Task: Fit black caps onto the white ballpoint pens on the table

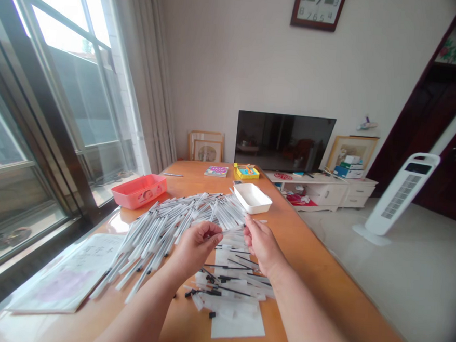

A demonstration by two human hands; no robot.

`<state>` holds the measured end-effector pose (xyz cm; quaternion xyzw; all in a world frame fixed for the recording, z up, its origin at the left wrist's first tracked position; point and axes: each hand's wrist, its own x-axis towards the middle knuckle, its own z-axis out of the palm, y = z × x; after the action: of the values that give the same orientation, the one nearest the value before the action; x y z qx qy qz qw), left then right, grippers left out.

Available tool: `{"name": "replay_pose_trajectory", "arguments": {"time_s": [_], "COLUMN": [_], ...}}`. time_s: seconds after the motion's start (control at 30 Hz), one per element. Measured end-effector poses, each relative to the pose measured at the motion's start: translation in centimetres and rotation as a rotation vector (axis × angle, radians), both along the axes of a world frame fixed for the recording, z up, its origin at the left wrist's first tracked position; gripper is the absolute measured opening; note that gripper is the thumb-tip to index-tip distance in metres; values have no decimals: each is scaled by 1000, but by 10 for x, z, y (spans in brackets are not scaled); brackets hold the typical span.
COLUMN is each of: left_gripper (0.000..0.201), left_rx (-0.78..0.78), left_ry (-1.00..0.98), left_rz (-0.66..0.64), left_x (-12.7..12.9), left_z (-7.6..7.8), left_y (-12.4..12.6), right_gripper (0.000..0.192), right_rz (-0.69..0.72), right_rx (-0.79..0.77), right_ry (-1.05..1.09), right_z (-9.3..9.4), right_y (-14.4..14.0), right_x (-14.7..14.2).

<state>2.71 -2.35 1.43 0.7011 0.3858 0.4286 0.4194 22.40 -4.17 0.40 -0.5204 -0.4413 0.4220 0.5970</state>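
My left hand point(201, 243) and my right hand point(262, 245) are raised over the table, fingertips pinched. Between them runs a thin translucent pen tube point(232, 229) with a dark spot near its right end, each hand gripping one end. Just beyond and to the left spreads a large heap of similar pen tubes point(161, 234), many with black ends. Below my hands, a white sheet of paper point(236, 322) bears thin black rods point(239, 291), short clear sleeves and several small black caps point(212, 315). Part of this pile is hidden by my hands and forearms.
A red plastic basket point(138, 193) stands back left, a white tray point(252, 199) back right of the heap. An open notebook point(68, 274) lies at left. Farther back are a yellow box point(246, 172) and a colourful booklet point(216, 171). The table's right edge point(345, 275) drops to the floor.
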Motion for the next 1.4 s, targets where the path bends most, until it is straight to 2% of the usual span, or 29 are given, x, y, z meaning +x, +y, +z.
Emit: {"name": "replay_pose_trajectory", "arguments": {"time_s": [0.23,0.37,0.47,0.7,0.8,0.9,1.0,1.1,1.2,1.3,1.4], "left_gripper": [29,37,41,24,32,42,34,22,27,39,33], "left_rx": [74,32,8,220,277,234,230,308,375,339,307], "left_ry": [112,216,279,446,542,606,630,629,635,665,655], "left_rz": [-11,-23,-8,138,101,33,92,179,140,84,120], "left_x": [-8,-17,-20,-13,-13,-15,-14,-12,-13,-14,-13], "left_z": [9,16,15,12,11,8,6,7,10,8,6], "left_y": [-2,-2,-1,-5,-4,-3,-2,-3,-3,-3,-2], "right_gripper": [50,45,44,44,43,41,40,40,41,40,39], "right_rz": [125,183,188,180,196,197,185,182,189,210,215], "right_rx": [45,66,81,81,100,107,98,96,103,91,79], "right_ry": [-134,-204,-265,-298,-295,-310,-333,-341,-330,-307,-290], "right_z": [0,4,6,4,4,3,3,2,2,1,1], "right_y": [-3,-7,-9,-8,-8,-8,-7,-7,-7,-6,-6], "right_x": [5,6,5,3,4,4,4,2,2,3,3]}}
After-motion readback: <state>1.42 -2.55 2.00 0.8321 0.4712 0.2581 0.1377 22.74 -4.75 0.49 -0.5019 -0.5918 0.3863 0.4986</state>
